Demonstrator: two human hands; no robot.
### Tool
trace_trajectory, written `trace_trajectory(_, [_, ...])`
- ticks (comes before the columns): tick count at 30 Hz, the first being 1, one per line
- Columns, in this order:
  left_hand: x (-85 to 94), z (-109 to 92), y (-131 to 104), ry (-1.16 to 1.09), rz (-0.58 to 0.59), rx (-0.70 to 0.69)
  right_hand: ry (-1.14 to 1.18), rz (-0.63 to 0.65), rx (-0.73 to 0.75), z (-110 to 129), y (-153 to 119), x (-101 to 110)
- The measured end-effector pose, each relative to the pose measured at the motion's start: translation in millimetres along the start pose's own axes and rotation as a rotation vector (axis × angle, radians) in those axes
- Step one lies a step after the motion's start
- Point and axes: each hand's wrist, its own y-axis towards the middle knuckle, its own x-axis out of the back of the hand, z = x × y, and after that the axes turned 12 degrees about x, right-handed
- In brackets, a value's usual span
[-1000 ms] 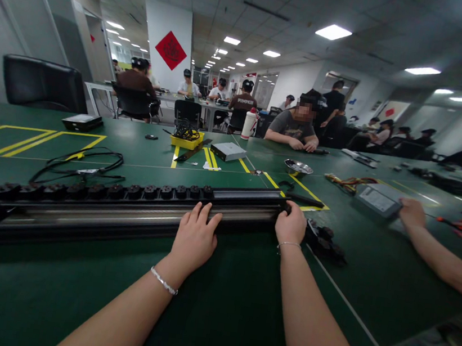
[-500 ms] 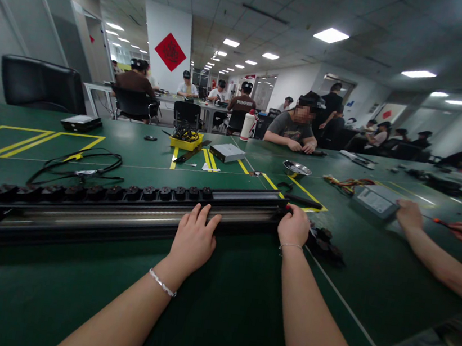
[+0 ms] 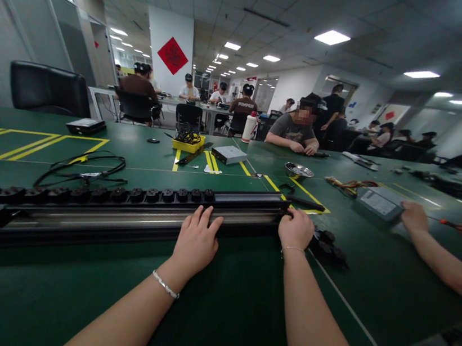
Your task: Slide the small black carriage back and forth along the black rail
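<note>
A long black rail (image 3: 122, 225) with a shiny metal channel lies across the table in front of me. My left hand (image 3: 197, 239) rests on its near side, fingers spread and stretched over the channel. At the rail's right end my right hand (image 3: 296, 230) is closed, fingers curled down; what they pinch is hidden. Behind the channel runs a row of round black knob-like parts (image 3: 118, 194). More black knobbed pieces (image 3: 329, 248) lie just right of my right hand.
Further back on the green table (image 3: 222, 302) are a looped black cable (image 3: 99, 170), a yellow tray (image 3: 190, 144), a silver box (image 3: 229, 154) and a metal bowl (image 3: 298, 170). At right, another person's hands hold a screwdriver (image 3: 446, 222) beside a power supply (image 3: 379, 203).
The view has shifted slightly, so everything sits a little further right and lower. A small red spot by my right fingertips no longer shows. My left hand keeps its place on the rail.
</note>
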Motion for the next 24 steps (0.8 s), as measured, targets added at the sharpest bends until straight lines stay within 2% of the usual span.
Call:
trace_trajectory(3, [0.0, 0.0, 0.1, -0.004, 0.003, 0.001, -0.043, 0.016, 0.074, 16.6, -3.7, 1.6])
trace_trajectory(11, [-5.8, -0.7, -0.7, -0.026, -0.038, 0.026, 0.235, 0.286, 0.643, 99.7, -41.6, 3.4])
trace_trajectory(13, [-6.6, -1.0, -0.7, -0.028, -0.045, 0.033, 0.274, 0.365, 0.727, 112.4, -51.0, 4.0])
trace_trajectory(18, [-4.2, 0.5, -0.2, -0.022, -0.046, 0.013, 0.276, 0.524, 0.768, 119.9, -57.3, 8.4])
trace_trajectory(24, [3.8, 11.1, 1.5, -0.061, 0.001, -0.007, 0.236, 0.523, 0.761, 121.6, -56.6, 12.2])
